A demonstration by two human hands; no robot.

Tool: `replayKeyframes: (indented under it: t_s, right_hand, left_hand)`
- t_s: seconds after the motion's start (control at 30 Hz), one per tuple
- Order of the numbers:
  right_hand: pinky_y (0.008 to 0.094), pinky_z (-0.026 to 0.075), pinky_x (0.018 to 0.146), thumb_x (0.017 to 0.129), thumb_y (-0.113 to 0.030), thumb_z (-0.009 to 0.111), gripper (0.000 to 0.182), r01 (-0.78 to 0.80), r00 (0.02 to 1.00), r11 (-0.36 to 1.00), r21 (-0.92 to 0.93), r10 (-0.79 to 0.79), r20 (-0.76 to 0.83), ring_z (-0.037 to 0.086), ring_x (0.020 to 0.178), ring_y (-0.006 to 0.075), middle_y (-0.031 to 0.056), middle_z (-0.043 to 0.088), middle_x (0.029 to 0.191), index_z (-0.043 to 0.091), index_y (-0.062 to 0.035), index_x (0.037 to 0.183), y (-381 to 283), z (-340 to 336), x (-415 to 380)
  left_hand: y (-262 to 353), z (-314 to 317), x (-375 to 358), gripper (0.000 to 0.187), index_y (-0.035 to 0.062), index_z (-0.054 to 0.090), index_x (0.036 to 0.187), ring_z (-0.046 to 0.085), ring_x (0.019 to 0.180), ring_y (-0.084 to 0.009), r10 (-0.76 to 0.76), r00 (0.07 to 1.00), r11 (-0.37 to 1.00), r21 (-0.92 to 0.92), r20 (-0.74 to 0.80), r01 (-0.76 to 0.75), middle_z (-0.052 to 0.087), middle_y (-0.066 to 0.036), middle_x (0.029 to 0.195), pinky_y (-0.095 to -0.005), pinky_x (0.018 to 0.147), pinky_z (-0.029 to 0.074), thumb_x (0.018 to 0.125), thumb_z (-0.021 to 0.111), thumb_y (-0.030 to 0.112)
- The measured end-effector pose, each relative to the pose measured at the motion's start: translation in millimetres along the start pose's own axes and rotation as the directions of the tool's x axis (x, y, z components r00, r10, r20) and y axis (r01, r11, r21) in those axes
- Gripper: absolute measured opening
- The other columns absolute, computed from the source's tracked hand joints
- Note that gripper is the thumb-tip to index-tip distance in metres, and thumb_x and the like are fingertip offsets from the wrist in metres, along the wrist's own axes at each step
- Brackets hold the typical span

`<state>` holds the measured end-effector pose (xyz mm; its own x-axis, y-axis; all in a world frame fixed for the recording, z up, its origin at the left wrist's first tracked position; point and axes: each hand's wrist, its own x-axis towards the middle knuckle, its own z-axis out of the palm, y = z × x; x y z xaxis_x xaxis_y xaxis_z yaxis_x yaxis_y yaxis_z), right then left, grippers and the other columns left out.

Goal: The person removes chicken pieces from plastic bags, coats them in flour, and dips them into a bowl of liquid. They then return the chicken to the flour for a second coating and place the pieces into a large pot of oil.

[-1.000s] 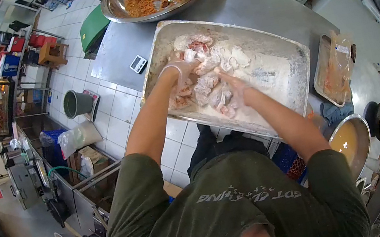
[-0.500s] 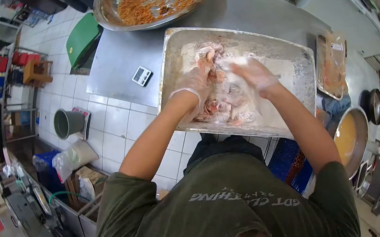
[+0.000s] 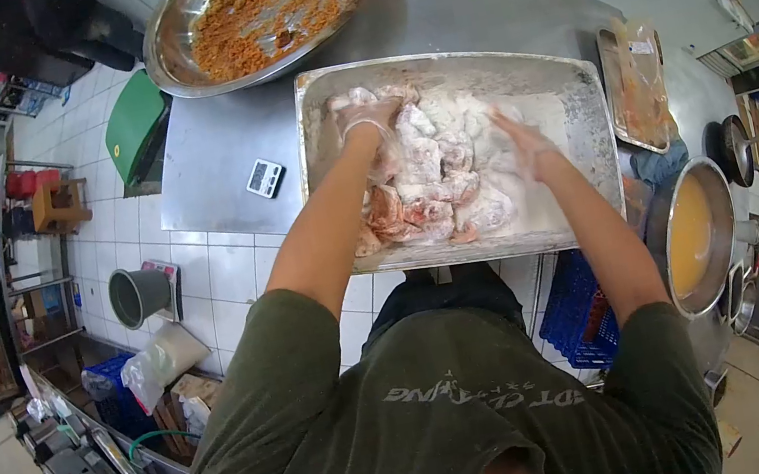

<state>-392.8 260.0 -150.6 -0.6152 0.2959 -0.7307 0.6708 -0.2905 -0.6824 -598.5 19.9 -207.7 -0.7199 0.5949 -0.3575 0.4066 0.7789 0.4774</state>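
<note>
A large metal tray [image 3: 593,148] holds white flour [image 3: 540,112] and several floured pieces of raw meat [image 3: 417,161]. Over its upper left part, my left hand [image 3: 369,117], in a clear glove, reaches down onto the meat; its fingertips are hidden among the pieces. At the right of the meat pile my right hand [image 3: 525,142], blurred by motion, is over the flour with its fingers stretched out and nothing visible in them.
A steel bowl of orange-brown crumbs [image 3: 260,19] stands beyond the tray. A small digital timer [image 3: 265,178] lies to the left. On the right are a smaller tray in plastic [image 3: 639,85] and a pot of yellow liquid [image 3: 689,233]. A person's dark-clothed legs [image 3: 84,30] show at upper left.
My left hand has shifted up and left across the meat, uncovering more pieces. My right hand has moved slightly, fingers spread over the flour. The whole view has shifted and turned a little.
</note>
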Motion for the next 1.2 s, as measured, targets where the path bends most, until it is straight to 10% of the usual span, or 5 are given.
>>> replayKeyframes:
  t_s: [0.5, 0.67, 0.93, 1.07, 1.2]
  right_hand:
    - [0.0446, 0.043, 0.099, 0.078, -0.076, 0.059, 0.091, 0.258, 0.941, 0.914, -0.312, -0.164, 0.297, 0.058, 0.114, 0.0357, 0.0254, 0.057, 0.129, 0.062, 0.0035, 0.123, -89, 99, -25]
    - [0.0478, 0.052, 0.081, 0.078, -0.086, 0.039, 0.103, 0.266, 0.946, 0.394, -0.880, -0.284, 0.159, 0.067, 0.084, 0.0382, 0.0313, 0.066, 0.084, 0.067, 0.0130, 0.083, -109, 51, -25]
    - [0.0458, 0.046, 0.098, 0.075, -0.088, 0.044, 0.104, 0.223, 0.967, 0.516, -0.827, -0.225, 0.120, 0.067, 0.097, 0.0418, 0.0325, 0.067, 0.099, 0.068, 0.0113, 0.098, -71, 63, 35]
    - [0.0431, 0.042, 0.104, 0.071, -0.087, 0.052, 0.110, 0.335, 0.923, 0.736, -0.589, -0.381, 0.049, 0.058, 0.117, 0.0420, 0.0348, 0.058, 0.123, 0.061, 0.0138, 0.115, -43, 124, 47]
    - [0.0413, 0.048, 0.096, 0.076, -0.075, 0.060, 0.094, 0.392, 0.913, 0.624, -0.676, -0.355, 0.202, 0.061, 0.112, 0.0381, 0.0351, 0.060, 0.118, 0.063, 0.0127, 0.111, -85, 102, -1]
  left_hand:
    - [55, -76, -74, 0.038, 0.0027, 0.070, 0.107, 0.067, 0.099, -0.0362, -0.181, 0.956, 0.983, 0.036, 0.230, 0.178, 0.068, -0.024, 0.108, -0.0426, 0.086, 0.054, 0.076, 0.068, 0.026]
    - [35, -75, -76, 0.037, 0.0094, 0.069, 0.117, 0.063, 0.114, -0.0326, -0.010, 0.968, 0.709, 0.684, 0.251, -0.170, 0.065, -0.020, 0.121, -0.0406, 0.096, 0.050, 0.083, 0.064, 0.022]
    - [37, -45, -44, 0.039, 0.0081, 0.065, 0.115, 0.063, 0.113, -0.0351, -0.058, 0.982, 0.923, 0.385, 0.179, -0.016, 0.064, -0.021, 0.122, -0.0504, 0.093, 0.050, 0.085, 0.059, 0.032]
    - [46, -33, -48, 0.036, 0.0043, 0.058, 0.118, 0.062, 0.109, -0.0365, -0.506, 0.799, 0.553, -0.588, 0.325, 0.590, 0.066, -0.022, 0.111, -0.0432, 0.091, 0.047, 0.088, 0.057, 0.025]
    - [34, -68, -86, 0.044, 0.0048, 0.057, 0.123, 0.062, 0.108, -0.0366, 0.230, 0.931, 0.861, 0.388, 0.283, -0.330, 0.067, -0.021, 0.107, -0.0428, 0.090, 0.049, 0.083, 0.061, 0.023]
